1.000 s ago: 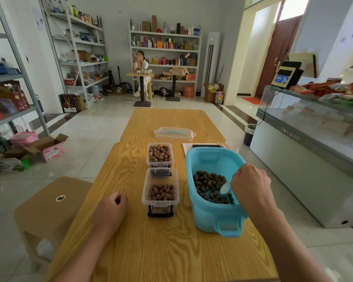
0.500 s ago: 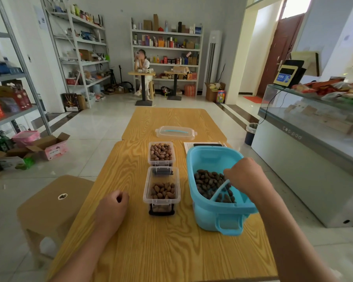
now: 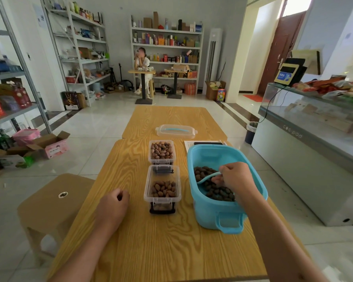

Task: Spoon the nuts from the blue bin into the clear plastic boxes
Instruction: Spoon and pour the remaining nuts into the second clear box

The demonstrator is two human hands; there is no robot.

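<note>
My left hand (image 3: 112, 202) rests on the wooden table (image 3: 151, 251) with its fingers curled into a loose fist, holding nothing. To its right, and left of the working grip, stand two clear plastic boxes in a line running away from me: the near box (image 3: 162, 185), about half covered with brown nuts, and the far box (image 3: 161, 151), heaped close to its rim. Both are thin, glossy, rectangular tubs with rounded corners. Further right my right hand (image 3: 235, 177) is closed around the handle of a pale blue spoon (image 3: 207, 177), whose bowl points left and dips into the dark nuts (image 3: 216, 190) inside the blue bin (image 3: 220, 214). The bin is smooth moulded plastic, long axis running away from me, with a lug handle facing me. I judge the coming move turns on this: the near box lies directly left of the spoon, just beside the bin's wall, so the loaded bowl must rise over that wall and travel left. The nuts look hard, oval and smooth, likely to roll.
</note>
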